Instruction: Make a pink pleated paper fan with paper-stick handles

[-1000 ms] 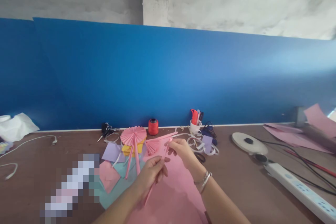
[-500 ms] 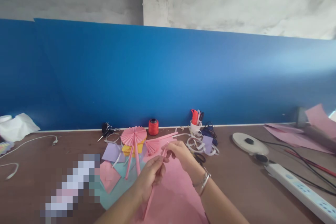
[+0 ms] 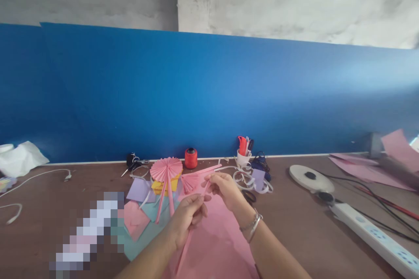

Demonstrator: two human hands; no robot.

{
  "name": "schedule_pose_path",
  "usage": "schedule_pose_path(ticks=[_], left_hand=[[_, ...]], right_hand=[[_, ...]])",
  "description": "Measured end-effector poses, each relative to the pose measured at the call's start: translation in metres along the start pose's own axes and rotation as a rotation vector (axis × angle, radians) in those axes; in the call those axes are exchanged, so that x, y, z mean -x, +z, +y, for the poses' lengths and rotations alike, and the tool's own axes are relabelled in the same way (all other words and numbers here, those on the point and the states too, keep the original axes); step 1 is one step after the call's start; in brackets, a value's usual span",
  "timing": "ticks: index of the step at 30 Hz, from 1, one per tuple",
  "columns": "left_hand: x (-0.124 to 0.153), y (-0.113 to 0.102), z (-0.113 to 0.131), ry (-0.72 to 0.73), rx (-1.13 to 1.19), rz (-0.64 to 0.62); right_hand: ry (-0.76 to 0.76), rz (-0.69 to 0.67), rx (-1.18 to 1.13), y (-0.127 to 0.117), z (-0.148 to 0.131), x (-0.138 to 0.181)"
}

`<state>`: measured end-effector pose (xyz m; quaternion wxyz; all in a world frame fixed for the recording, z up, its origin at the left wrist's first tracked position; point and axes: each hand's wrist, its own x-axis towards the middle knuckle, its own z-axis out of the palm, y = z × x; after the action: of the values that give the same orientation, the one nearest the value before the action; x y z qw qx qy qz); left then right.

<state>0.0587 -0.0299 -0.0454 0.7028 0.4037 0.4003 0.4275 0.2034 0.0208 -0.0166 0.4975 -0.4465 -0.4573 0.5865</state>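
Between my hands runs a narrow folded strip of pink paper (image 3: 185, 250), slanting from lower left to upper right. My left hand (image 3: 190, 211) is closed around its middle, thumb on top. At the upper end, my right hand (image 3: 224, 186) pinches the strip; a bracelet is on that wrist. Below both hands lies a large pink paper sheet (image 3: 222, 235). Just beyond them rests a small pleated pink paper piece (image 3: 190, 183). To the left, a round pleated pink paper fan (image 3: 166, 169) with two long paper handles lies over yellow paper (image 3: 160, 187).
A red thread spool (image 3: 191, 158) and a white cup of pens (image 3: 244, 157) stand by the blue partition (image 3: 209, 96). Purple paper (image 3: 139, 189) lies left. White ribbon coils (image 3: 242, 178) and scissors (image 3: 248, 196) lie right, before a power strip (image 3: 376, 235).
My right hand has shifted slightly up along the strip, so a little more of it shows between my two hands. The strip's lower end has swung slightly left.
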Motion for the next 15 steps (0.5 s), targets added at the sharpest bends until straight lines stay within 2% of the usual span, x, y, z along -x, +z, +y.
schedule_pose_path(ticks=[2, 4, 8, 10, 12, 15], left_hand=[[-0.001, -0.002, 0.0, 0.009, 0.006, 0.02], [-0.002, -0.002, 0.001, 0.028, 0.008, 0.042], [-0.002, 0.002, 0.002, 0.087, -0.015, 0.089], [-0.001, 0.005, 0.002, 0.114, -0.014, 0.1], [0.0, 0.007, 0.001, 0.13, 0.001, 0.089], [0.0, 0.007, 0.001, 0.128, 0.02, 0.06]], right_hand=[[-0.015, 0.065, -0.045, 0.0, -0.001, 0.0], [0.012, 0.049, -0.019, 0.0, -0.003, 0.001], [0.057, -0.137, 0.343, 0.002, -0.003, 0.008], [0.028, -0.132, 0.463, 0.007, 0.0, 0.011], [0.028, -0.134, 0.408, 0.012, 0.003, 0.014], [0.056, -0.192, 0.198, 0.019, 0.004, 0.015]])
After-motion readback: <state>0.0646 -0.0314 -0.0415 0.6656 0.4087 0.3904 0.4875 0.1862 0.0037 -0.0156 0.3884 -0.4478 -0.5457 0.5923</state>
